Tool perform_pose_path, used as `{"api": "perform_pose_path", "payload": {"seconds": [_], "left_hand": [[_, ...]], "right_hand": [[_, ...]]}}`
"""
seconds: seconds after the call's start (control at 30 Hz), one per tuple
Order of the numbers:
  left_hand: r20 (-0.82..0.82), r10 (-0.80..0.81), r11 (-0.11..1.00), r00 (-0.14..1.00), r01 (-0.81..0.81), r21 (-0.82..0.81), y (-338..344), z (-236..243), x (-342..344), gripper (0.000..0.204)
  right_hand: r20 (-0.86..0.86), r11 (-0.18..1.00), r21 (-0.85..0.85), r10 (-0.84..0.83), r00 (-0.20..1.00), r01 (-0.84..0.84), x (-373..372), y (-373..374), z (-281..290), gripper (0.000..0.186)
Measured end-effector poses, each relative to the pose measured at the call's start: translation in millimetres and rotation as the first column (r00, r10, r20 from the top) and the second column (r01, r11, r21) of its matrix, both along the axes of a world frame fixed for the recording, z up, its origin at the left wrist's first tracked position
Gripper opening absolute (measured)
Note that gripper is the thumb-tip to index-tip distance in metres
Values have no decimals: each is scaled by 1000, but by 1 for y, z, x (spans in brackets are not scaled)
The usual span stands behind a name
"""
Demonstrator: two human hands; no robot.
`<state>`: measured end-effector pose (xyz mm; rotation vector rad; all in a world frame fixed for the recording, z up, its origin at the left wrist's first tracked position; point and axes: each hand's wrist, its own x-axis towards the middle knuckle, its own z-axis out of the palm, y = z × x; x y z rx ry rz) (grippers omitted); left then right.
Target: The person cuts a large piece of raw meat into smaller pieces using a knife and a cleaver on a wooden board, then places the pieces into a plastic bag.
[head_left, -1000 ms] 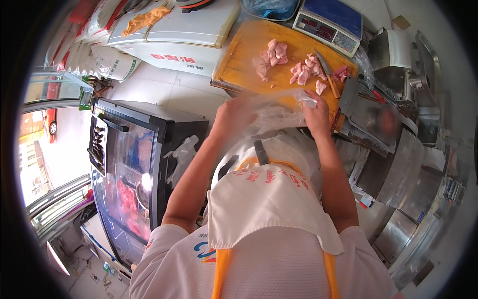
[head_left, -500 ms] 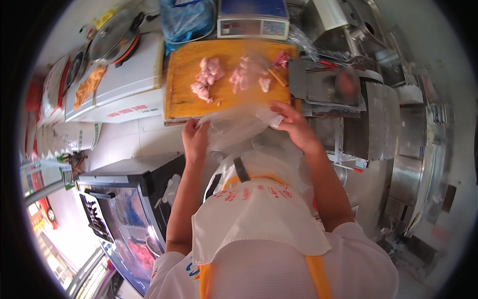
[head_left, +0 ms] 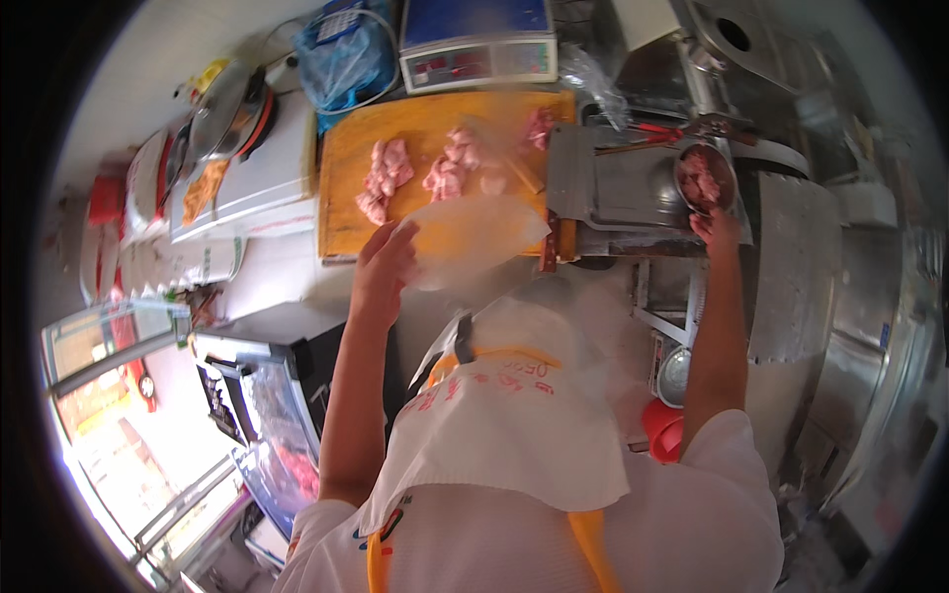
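Note:
My left hand [head_left: 388, 255] is closed on the edge of a thin clear plastic bag [head_left: 479, 235], which hangs spread out in front of the cutting board's near edge. Far to the right, my right hand [head_left: 718, 227] grips the near rim of a round metal bowl [head_left: 730, 188]. Pink minced meat [head_left: 699, 178] lies in that bowl, under the spout of a metal grinder [head_left: 705, 81]. On the wooden cutting board [head_left: 341, 138] rest raw meat pieces [head_left: 384, 180] in separate piles, with a wooden handle [head_left: 522, 174] beside them.
A blue-topped scale [head_left: 478, 61] stands behind the board, next to a blue plastic bag [head_left: 346, 61]. Right of the board is a metal tray [head_left: 633, 188] with a red-handled tool [head_left: 657, 130]. A lidded pan [head_left: 229, 109] sits at left; a red container [head_left: 664, 431] is lower right.
My right hand has let go of the plastic bag and moved right to the bowl. My left hand still holds the bag. The view has shifted a little.

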<state>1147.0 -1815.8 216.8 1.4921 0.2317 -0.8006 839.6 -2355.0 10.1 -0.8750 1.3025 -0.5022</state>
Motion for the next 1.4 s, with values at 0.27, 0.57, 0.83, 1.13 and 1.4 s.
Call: {"api": "perform_pose_path", "payload": {"seconds": [0.27, 0.57, 0.83, 1.13, 1.4], "left_hand": [[192, 89, 981, 977, -119, 151, -14, -17, -9, 37], [192, 41, 995, 981, -22, -100, -27, -65, -20, 40], [126, -106, 939, 986, 141, -314, 12, -71, -25, 61], [124, 6, 963, 992, 28, -268, 34, -51, -25, 70], [81, 1, 981, 997, 15, -196, 44, -42, -22, 70]], "right_hand": [[-306, 899, -241, 287, 908, -365, -23, 37, 80, 21], [-24, 526, -63, 849, 529, -848, 97, 208, 210, 10], [-30, 336, 146, 942, 336, -930, 188, 288, 188, 14], [-155, 455, -388, 825, 544, -801, 205, 283, 150, 31], [-236, 304, -451, 866, 441, -839, 228, 314, 110, 27]]}}
